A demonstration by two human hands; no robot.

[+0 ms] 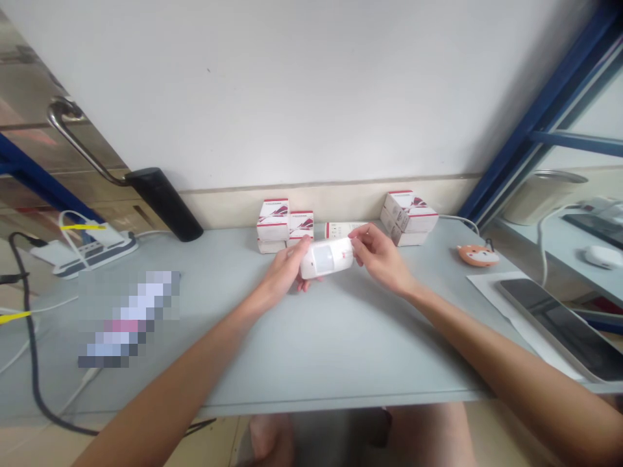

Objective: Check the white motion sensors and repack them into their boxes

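Observation:
Above the middle of the desk, a white motion sensor (327, 258) with a pale grey window is held lengthwise, tilted slightly up at its right end. My left hand (288, 264) is closed round its left end, thumb on top and fingertips showing underneath. At the other end, my right hand (378, 254) pinches the sensor's edge between thumb and fingers. Just behind the left hand stand small white and red boxes (273, 220), stacked. A flat white box with a red edge (341, 229) lies behind the sensor, partly hidden by it.
More boxes (409, 219) are stacked right of my right hand. A black cylinder (164, 204) and a power strip (97, 253) stand at the left, with cables and a blurred-out device (129, 321). At right lie an orange animal-face item (477, 255) and a phone (559, 327) on paper.

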